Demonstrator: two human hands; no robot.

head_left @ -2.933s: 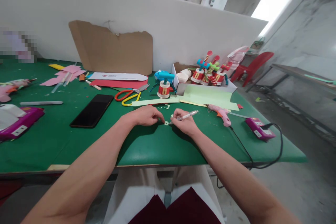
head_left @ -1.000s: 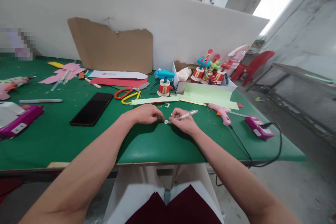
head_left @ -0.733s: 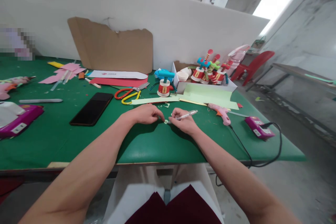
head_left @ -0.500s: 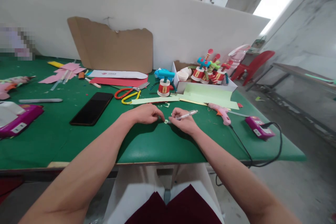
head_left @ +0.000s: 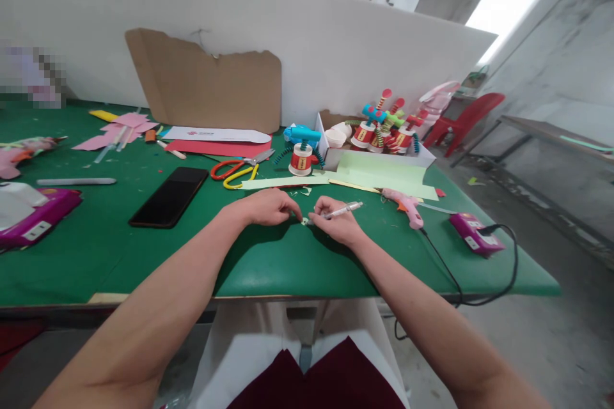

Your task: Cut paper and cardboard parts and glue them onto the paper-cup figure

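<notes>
In my right hand point(head_left: 336, 220) is a pen point(head_left: 346, 208), its tip down at a tiny pale-green paper piece point(head_left: 305, 222) on the table. My left hand point(head_left: 269, 207) is curled, with a fingertip at the left side of that piece, holding it down. Paper scraps point(head_left: 305, 191) lie just beyond the fingers. Behind them stands a small figure point(head_left: 301, 158) with a red and white cup body, a blue top and coiled arms. Pale-green paper strips point(head_left: 283, 182) stretch across in front of it. Scissors point(head_left: 244, 168) with red and yellow handles rest to the left.
A black phone point(head_left: 169, 197) lies left of my arms. On the right are a pink glue gun point(head_left: 403, 204) and a purple power strip point(head_left: 474, 234) with a black cord. A white box point(head_left: 330, 158) holds several similar figures. Cardboard point(head_left: 211, 89) leans on the white partition.
</notes>
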